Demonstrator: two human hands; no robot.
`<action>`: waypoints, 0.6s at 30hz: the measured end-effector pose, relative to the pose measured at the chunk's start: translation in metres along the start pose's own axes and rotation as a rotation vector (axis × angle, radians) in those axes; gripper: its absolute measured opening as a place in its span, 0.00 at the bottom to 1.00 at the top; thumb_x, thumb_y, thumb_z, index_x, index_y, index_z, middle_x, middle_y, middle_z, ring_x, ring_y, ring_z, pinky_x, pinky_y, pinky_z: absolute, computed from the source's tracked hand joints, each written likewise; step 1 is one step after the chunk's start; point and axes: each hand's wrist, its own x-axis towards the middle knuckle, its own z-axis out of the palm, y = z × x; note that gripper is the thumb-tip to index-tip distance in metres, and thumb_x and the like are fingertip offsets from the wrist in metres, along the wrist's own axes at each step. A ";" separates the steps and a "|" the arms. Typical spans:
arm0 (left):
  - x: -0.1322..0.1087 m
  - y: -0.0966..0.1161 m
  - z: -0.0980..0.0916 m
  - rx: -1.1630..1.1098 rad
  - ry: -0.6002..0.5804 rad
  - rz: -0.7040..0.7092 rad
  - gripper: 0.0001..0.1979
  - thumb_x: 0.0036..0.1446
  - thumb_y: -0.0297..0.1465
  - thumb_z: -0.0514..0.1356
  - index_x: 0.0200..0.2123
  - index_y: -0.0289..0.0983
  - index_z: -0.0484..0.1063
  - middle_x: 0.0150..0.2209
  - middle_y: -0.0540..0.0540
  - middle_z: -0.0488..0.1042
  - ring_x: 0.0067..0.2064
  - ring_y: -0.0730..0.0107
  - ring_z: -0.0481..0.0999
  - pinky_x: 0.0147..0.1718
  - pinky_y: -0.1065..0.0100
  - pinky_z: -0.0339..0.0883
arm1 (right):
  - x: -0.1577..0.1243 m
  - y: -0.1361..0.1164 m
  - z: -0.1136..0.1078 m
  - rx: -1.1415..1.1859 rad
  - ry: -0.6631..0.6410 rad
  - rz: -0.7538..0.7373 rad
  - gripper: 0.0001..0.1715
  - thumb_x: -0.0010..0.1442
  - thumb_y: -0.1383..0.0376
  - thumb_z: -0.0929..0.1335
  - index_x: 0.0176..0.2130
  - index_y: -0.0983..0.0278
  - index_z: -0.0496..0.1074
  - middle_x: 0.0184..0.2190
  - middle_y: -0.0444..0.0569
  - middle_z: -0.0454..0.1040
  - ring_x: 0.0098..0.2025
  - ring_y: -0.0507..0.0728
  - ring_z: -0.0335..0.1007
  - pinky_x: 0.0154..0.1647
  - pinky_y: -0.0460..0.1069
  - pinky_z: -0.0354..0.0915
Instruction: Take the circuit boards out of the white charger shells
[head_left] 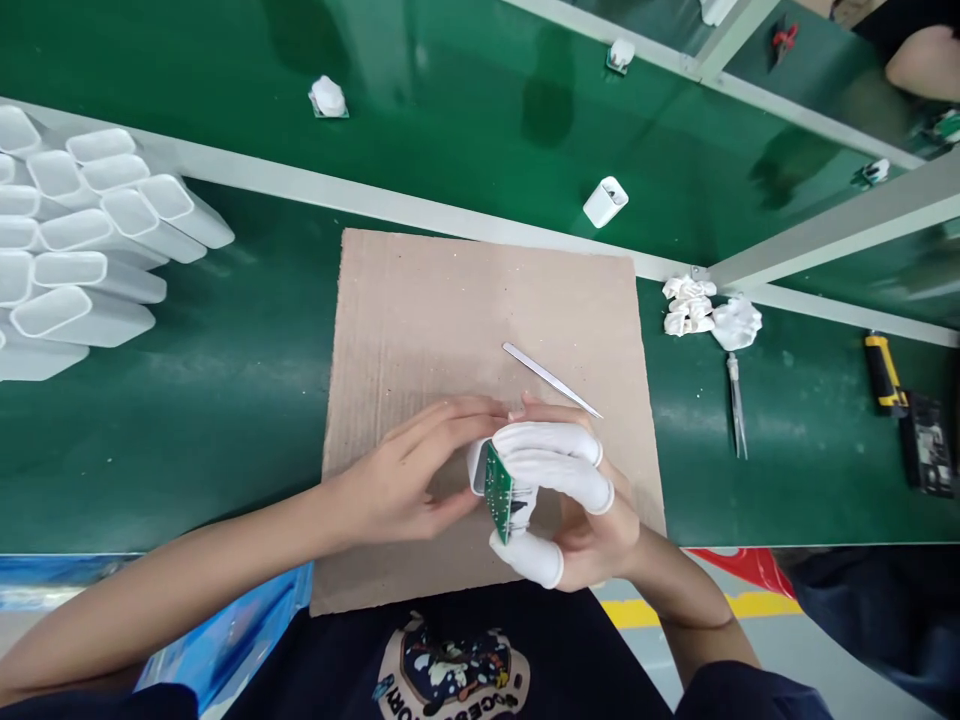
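1. Both hands meet nearest the camera, over the near half of the cardboard (450, 300), a flat, ribbed brown sheet that probably serves to spare the bench and steady small parts.
2. Bench (247, 380): smooth green matting, crossed by a grey rail along its far edge.
3. Shells (82, 240): hollow, rounded white plastic sleeves stacked mouths-out at the bench's left edge, within the left hand's reach.
4. Left hand (397, 480): bare, fingers closed round a white housing (475, 470), largely hidden in the grasp.
5. Right hand (577, 500): thumb and two fingers in white rubber cots, likely to keep skin off the electronics; it pinches the board (498, 492), a small green circuit card held edge-up at the housing's mouth.
6. Tweezers (551, 379): slim bright steel, lying diagonally on the cardboard just beyond the right fingers.
7. Cots (709, 310): crumpled spare white rubber, heaped by the rail at the right.
8. Charger (604, 201): one white body alone beyond the rail.
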 end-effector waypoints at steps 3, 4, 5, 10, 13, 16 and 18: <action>0.000 -0.001 0.000 -0.011 0.012 -0.010 0.28 0.58 0.24 0.61 0.61 0.39 0.59 0.53 0.36 0.74 0.58 0.55 0.74 0.54 0.53 0.76 | 0.000 0.001 0.003 -0.013 0.013 -0.008 0.28 0.52 0.71 0.72 0.53 0.65 0.68 0.45 0.54 0.75 0.52 0.61 0.73 0.59 0.61 0.71; 0.000 -0.001 -0.001 -0.009 0.013 -0.012 0.29 0.58 0.24 0.61 0.62 0.40 0.59 0.53 0.37 0.74 0.58 0.55 0.74 0.53 0.53 0.76 | 0.000 0.001 0.003 -0.016 0.016 -0.007 0.28 0.53 0.71 0.72 0.53 0.65 0.68 0.45 0.55 0.75 0.52 0.61 0.73 0.59 0.61 0.71; 0.000 -0.001 -0.001 -0.006 0.014 -0.013 0.29 0.58 0.24 0.61 0.62 0.41 0.58 0.53 0.37 0.74 0.59 0.55 0.74 0.53 0.53 0.76 | -0.001 0.000 0.004 -0.020 0.018 -0.008 0.28 0.53 0.71 0.72 0.53 0.65 0.68 0.46 0.55 0.75 0.52 0.61 0.72 0.59 0.61 0.71; 0.001 0.000 0.000 -0.011 0.012 0.003 0.28 0.59 0.24 0.60 0.62 0.40 0.58 0.53 0.37 0.74 0.58 0.55 0.74 0.52 0.53 0.77 | -0.001 0.001 0.004 -0.078 0.006 -0.043 0.25 0.57 0.67 0.72 0.54 0.64 0.67 0.44 0.54 0.75 0.54 0.61 0.72 0.61 0.61 0.70; 0.002 0.001 0.000 -0.020 0.009 -0.001 0.29 0.58 0.24 0.60 0.61 0.39 0.58 0.52 0.36 0.75 0.58 0.56 0.74 0.52 0.53 0.76 | -0.001 0.001 0.004 -0.084 0.016 -0.055 0.24 0.57 0.66 0.72 0.53 0.66 0.67 0.45 0.55 0.75 0.54 0.60 0.72 0.61 0.59 0.70; 0.003 0.001 0.000 -0.029 0.009 -0.018 0.29 0.58 0.24 0.61 0.61 0.39 0.58 0.53 0.36 0.74 0.57 0.57 0.74 0.51 0.53 0.77 | -0.003 0.002 0.005 -0.090 0.016 -0.049 0.24 0.57 0.65 0.72 0.52 0.66 0.68 0.45 0.56 0.75 0.54 0.61 0.72 0.60 0.60 0.71; 0.002 0.001 0.000 -0.035 0.013 -0.027 0.29 0.57 0.24 0.61 0.61 0.40 0.59 0.53 0.35 0.74 0.56 0.57 0.75 0.51 0.54 0.77 | -0.004 0.003 0.007 -0.111 0.032 -0.047 0.24 0.58 0.64 0.72 0.54 0.64 0.67 0.46 0.55 0.75 0.54 0.61 0.72 0.59 0.62 0.71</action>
